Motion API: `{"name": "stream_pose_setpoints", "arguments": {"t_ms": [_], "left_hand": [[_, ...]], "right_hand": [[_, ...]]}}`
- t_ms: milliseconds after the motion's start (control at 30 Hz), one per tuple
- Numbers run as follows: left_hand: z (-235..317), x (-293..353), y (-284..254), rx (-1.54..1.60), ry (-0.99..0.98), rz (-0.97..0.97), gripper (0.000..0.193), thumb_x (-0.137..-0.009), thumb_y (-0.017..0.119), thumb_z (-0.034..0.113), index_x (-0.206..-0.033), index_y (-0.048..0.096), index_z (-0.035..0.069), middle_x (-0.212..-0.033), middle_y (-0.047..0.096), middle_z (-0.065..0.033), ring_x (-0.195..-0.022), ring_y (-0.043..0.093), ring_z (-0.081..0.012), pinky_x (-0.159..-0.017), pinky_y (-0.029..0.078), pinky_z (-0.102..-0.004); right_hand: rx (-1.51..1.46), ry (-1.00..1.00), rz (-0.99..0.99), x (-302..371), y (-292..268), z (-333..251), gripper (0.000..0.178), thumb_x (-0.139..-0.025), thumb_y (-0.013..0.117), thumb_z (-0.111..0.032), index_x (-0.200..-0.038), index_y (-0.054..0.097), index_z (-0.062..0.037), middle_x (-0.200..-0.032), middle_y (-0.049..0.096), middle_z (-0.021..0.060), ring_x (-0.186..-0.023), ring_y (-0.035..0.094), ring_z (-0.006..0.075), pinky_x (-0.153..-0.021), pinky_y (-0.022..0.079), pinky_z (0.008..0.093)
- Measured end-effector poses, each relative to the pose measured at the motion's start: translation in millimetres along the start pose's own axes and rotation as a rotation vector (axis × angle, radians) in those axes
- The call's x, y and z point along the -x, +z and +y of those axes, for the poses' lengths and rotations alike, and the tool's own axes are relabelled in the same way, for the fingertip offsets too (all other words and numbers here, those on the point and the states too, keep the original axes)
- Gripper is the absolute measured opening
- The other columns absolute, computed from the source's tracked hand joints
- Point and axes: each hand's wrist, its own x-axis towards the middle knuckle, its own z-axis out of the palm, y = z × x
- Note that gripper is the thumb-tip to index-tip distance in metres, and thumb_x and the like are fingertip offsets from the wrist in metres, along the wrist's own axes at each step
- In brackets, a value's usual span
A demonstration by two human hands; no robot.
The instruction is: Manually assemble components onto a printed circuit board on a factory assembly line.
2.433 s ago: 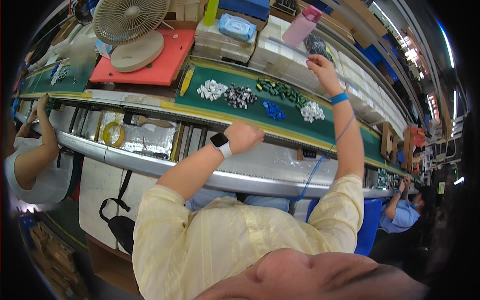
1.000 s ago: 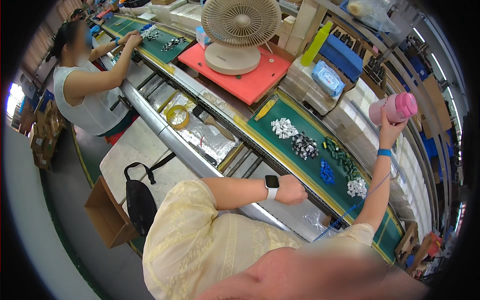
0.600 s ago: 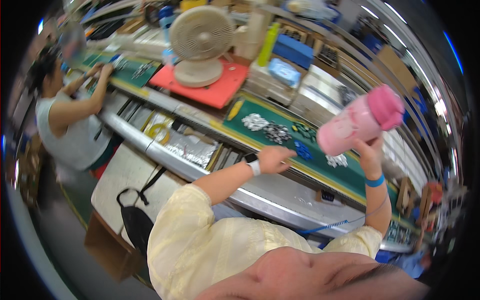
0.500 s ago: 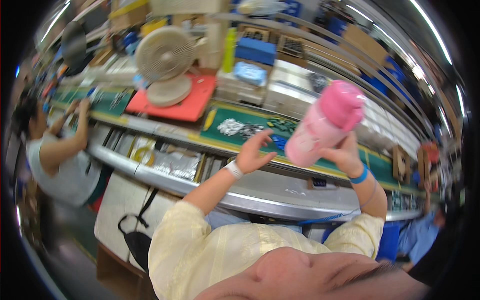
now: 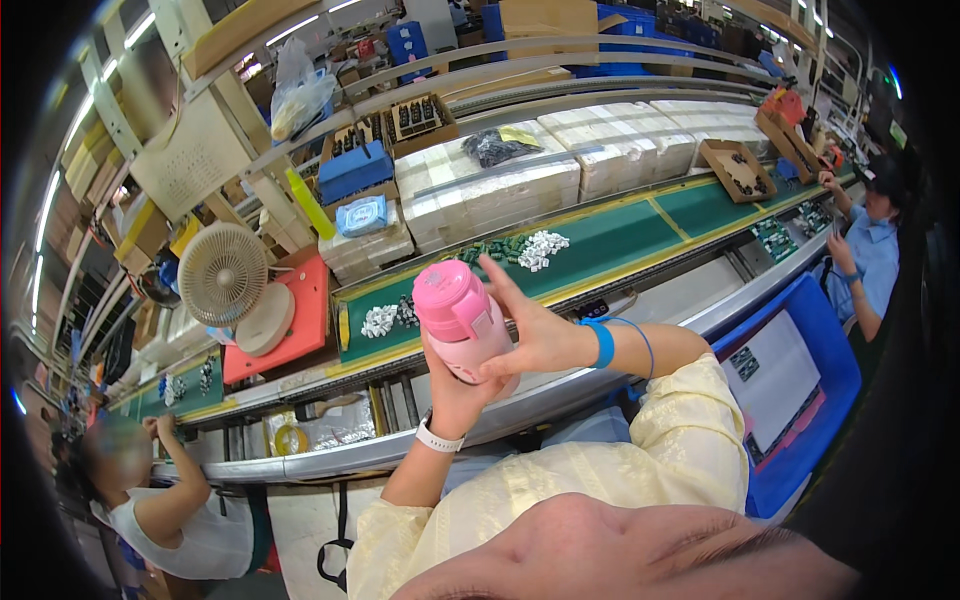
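A pink drinking bottle (image 5: 462, 325) with a darker pink lid is held up in front of me, its lid tipped upward, above the near edge of the green conveyor belt (image 5: 600, 255). My left hand (image 5: 452, 398), with a white band at the wrist, is closed round its lower part; the bottle hides some of the fingers. From the right side my right hand (image 5: 545, 338), wearing a blue wrist strap, grips the bottle, thumb across its front and fingers behind. Small white parts (image 5: 543, 250) and green parts (image 5: 490, 250) lie on the belt beyond.
A fan (image 5: 222, 272) stands on a red board (image 5: 310, 320) to the left. White foam boxes (image 5: 490, 195) line the far side of the belt. A blue bin (image 5: 835, 370) is at my right. One co-worker (image 5: 180, 520) sits left, another (image 5: 870, 235) right.
The bottle has come left and nearer to me, from being held by the right hand alone. My left hand has closed round its lower part. The view has swung right.
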Motion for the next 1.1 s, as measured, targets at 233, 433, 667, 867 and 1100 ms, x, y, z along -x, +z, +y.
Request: {"name": "stream_pose_setpoints", "arguments": {"t_ms": [233, 433, 667, 867, 1100], "left_hand": [[0.3, 12.2, 3.9, -0.337, 0.014, 0.035, 0.113, -0.058, 0.08, 0.014, -0.138, 0.002, 0.001, -0.124, 0.045, -0.0202, -0.109, 0.051, -0.0273, -0.089, 0.043, -0.036], [1.2, 19.7, -3.3, -0.3, -0.052, 0.001, 0.116, -0.058, 0.081, 0.017, -0.138, -0.001, -0.002, -0.124, 0.046, -0.0208, -0.112, 0.05, -0.0279, -0.091, 0.041, -0.0351], [2.6, 23.7, -9.0, -0.205, -0.065, -0.072, 0.118, -0.059, 0.082, 0.02, -0.14, -0.001, 0.0, -0.131, 0.04, -0.0209, -0.12, 0.043, -0.0276, -0.098, 0.035, -0.0362], [0.9, 21.3, -1.6, -0.122, -0.044, -0.094, 0.119, -0.059, 0.082, 0.018, -0.14, -0.004, 0.002, -0.135, 0.035, -0.0178, -0.124, 0.037, -0.0272, -0.101, 0.03, -0.0378], [23.5, 14.7, -8.6, -0.052, 0.115, -0.081, 0.104, -0.066, 0.079, 0.032, -0.14, 0.01, 0.006, -0.13, 0.042, -0.0121, -0.121, 0.041, -0.0243, -0.102, 0.03, -0.0402]], "right_hand": [[0.53, -0.265, 0.137, -11.7, -6.0, -36.6, 0.086, -0.064, 0.077, -0.028, -0.133, 0.031, -0.0044, -0.124, 0.045, 0.0188, -0.108, 0.052, 0.0298, -0.089, 0.044, 0.0366], [0.437, -0.231, 0.1, -14.4, -7.9, -29.5, 0.062, -0.064, 0.077, -0.023, -0.116, 0.052, -0.0011, -0.111, 0.055, 0.0156, -0.098, 0.058, 0.0279, -0.083, 0.048, 0.0345], [-0.053, -0.046, 0.05, -20.5, -22.6, -13.5, 0.059, -0.068, 0.076, -0.025, -0.116, 0.051, -0.0016, -0.111, 0.055, 0.0114, -0.102, 0.054, 0.022, -0.088, 0.043, 0.0304], [-0.896, 0.139, 0.107, -27.8, -19.2, 7.0, 0.066, -0.086, 0.047, -0.049, -0.127, 0.036, 0.0023, -0.123, 0.047, 0.0204, -0.111, 0.05, 0.0309, -0.09, 0.046, 0.0385], [-1.487, 0.11, 0.136, -25.6, -37.8, 8.1, 0.071, -0.087, 0.044, -0.053, -0.131, 0.03, 0.0008, -0.128, 0.038, 0.0266, -0.115, 0.044, 0.0417, -0.089, 0.048, 0.0482]]}}
